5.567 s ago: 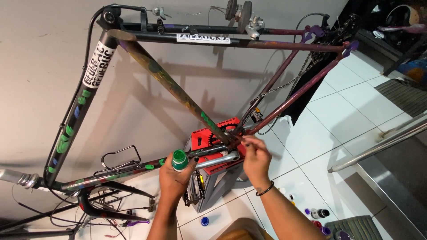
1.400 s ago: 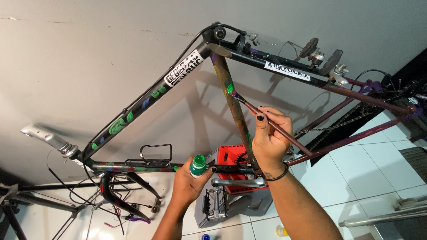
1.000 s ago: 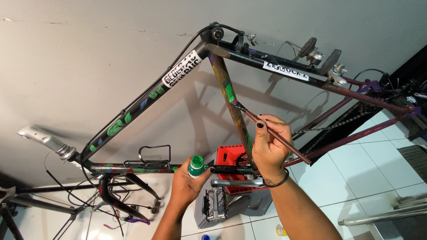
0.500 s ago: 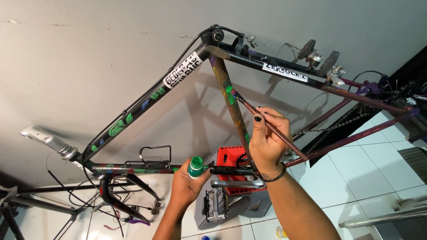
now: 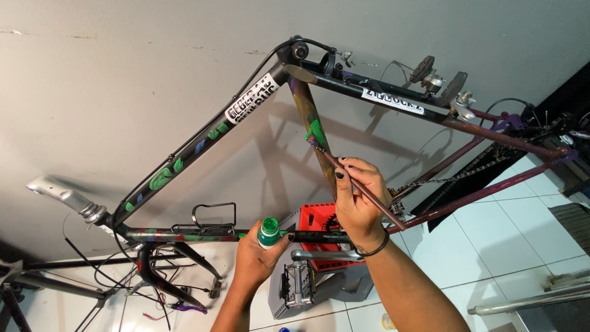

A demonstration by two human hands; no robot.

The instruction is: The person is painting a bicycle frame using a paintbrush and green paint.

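A bicycle frame (image 5: 203, 144) hangs upside down in front of a grey wall, daubed with green and blue paint. My right hand (image 5: 356, 200) pinches a long thin paintbrush (image 5: 362, 189); its tip touches a green patch (image 5: 314, 131) on the brownish seat tube (image 5: 310, 123). My left hand (image 5: 258, 258) grips a small green paint bottle (image 5: 268, 232) just below the lower frame tube, near the crank. A black band circles my right wrist.
A red crate (image 5: 319, 224) and grey toolbox (image 5: 335, 286) sit on the white tiled floor behind the crank and pedal (image 5: 295, 286). A bottle cage (image 5: 212, 215) is on the lower tube. Stand legs and cables spread at lower left. Chain and rear stays run right.
Since the oldest frame the view shifted and my right hand rose from the crank area to the seat tube. Over the last second the brush tip crept up onto the green patch.
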